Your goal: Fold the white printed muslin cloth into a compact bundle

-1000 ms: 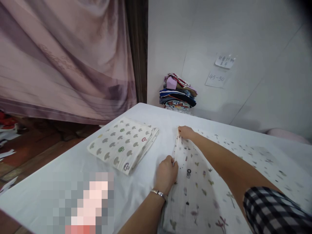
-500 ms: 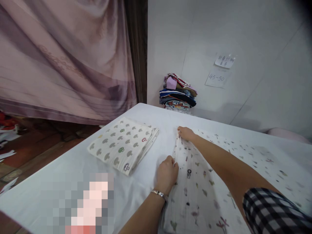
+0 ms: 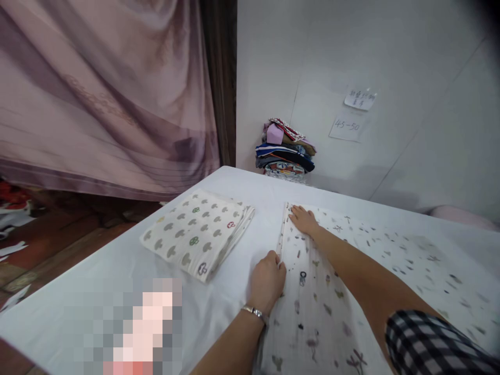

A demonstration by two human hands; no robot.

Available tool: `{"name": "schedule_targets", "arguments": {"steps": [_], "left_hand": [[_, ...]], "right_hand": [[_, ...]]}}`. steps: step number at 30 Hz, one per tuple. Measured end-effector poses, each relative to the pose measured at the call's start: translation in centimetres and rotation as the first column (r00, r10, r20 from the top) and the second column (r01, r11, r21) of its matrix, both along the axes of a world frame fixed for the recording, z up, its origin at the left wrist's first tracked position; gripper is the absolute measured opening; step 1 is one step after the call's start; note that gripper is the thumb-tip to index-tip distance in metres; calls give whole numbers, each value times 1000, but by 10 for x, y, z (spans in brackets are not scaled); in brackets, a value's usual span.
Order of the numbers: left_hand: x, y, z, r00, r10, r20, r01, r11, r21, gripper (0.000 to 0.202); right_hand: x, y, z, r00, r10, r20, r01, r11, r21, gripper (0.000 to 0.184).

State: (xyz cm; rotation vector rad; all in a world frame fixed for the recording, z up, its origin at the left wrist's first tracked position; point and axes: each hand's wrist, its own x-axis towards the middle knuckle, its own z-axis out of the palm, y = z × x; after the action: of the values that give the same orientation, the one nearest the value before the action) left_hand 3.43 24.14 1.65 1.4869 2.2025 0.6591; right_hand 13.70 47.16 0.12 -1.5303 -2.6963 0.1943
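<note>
A thin white cloth (image 3: 312, 307) printed with small plants and birds lies spread over the right side of the table. My left hand (image 3: 267, 278), with a bracelet at the wrist, pinches this cloth's left edge near the middle. Farther along the same edge, my right hand (image 3: 303, 220) lies flat on the cloth near its far corner, fingers stretched out. To the left, apart from both hands, sits a folded cloth (image 3: 195, 229) with a grey mushroom print and a few coloured mushrooms.
The white table (image 3: 234, 182) reaches toward the wall. Behind its far edge stands a stack of folded fabrics (image 3: 285, 148). Two paper notes (image 3: 346, 127) hang on the wall. A pink curtain (image 3: 109, 94) drapes at the left. A pixelated patch covers the lower left.
My right hand has let go of the cloth's far corner, moved slightly right and flattened onto the cloth. My left hand stays at the edge.
</note>
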Motion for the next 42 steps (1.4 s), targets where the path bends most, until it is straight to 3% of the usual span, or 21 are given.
{"name": "schedule_targets", "arguments": {"steps": [5, 13, 17, 22, 27, 33, 37, 42], "left_hand": [[0, 0, -3, 1000, -8, -20, 8, 1000, -13, 10], [0, 1, -2, 1000, 0, -4, 0, 1000, 12, 8], [0, 0, -1, 1000, -7, 0, 7, 1000, -11, 9], [1, 0, -1, 1000, -8, -20, 9, 1000, 17, 8], [1, -1, 1, 1000, -7, 0, 7, 1000, 4, 9], [1, -3, 4, 1000, -19, 10, 18, 999, 27, 11], [1, -3, 5, 1000, -18, 0, 18, 999, 39, 12], [3, -4, 6, 999, -38, -33, 40, 997, 63, 12]], "right_hand": [[-5, 3, 2, 1000, 0, 9, 0, 1000, 28, 48], [-9, 3, 8, 999, -16, 27, 17, 999, -41, 50], [-12, -25, 15, 1000, -2, -18, 2, 1000, 12, 49], [-8, -73, 11, 983, 172, -60, -171, 985, 24, 51], [-1, -84, 8, 980, 136, -147, -146, 988, -59, 53], [13, -110, 13, 918, 225, -326, -199, 974, 112, 38], [13, -135, 13, 931, 228, -286, -198, 972, 129, 36], [7, -143, 15, 938, 290, -192, -274, 956, 106, 37]]}}
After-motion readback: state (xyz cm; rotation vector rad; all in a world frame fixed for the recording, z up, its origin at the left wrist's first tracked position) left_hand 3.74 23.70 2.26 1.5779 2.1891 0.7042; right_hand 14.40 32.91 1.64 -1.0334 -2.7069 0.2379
